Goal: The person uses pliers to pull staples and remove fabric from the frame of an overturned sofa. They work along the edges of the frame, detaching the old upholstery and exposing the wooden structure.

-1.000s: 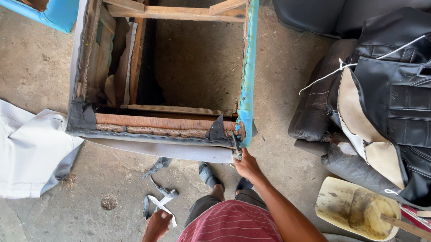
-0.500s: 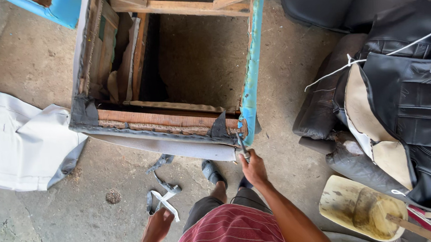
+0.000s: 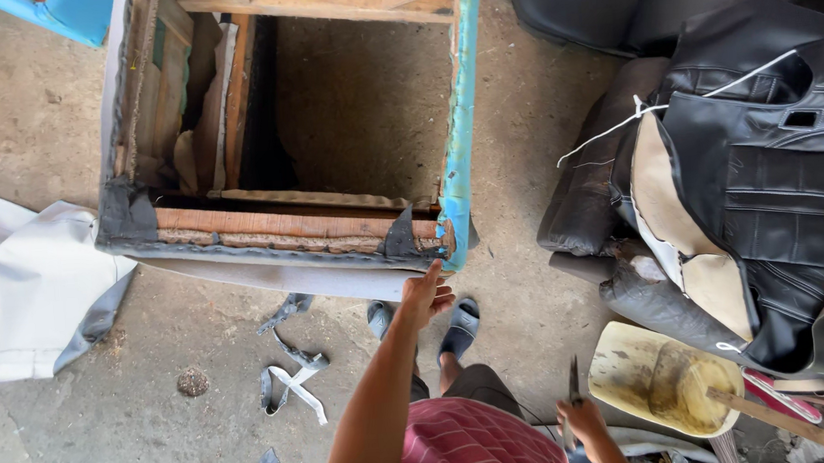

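Since the earlier frame, the left hand [image 3: 425,295] had come up, fingers loosely spread, to the near corner of the stripped wooden furniture frame with blue edging [image 3: 457,143]; the right hand [image 3: 581,421] clutched a slim dark tool [image 3: 574,384]. Grey fabric strips [image 3: 292,377] littered the concrete floor [image 3: 33,112] leftward; black leather covers [image 3: 761,172] crowded the right.

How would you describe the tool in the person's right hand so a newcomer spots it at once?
Start at the stripped wooden furniture frame on the concrete floor, then drop to the bottom edge of the view, right of the red striped shirt. There the right hand has its grip on a thin dark metal tool pointing upward, slimmer and darker than the pale yellow bowl beside it.
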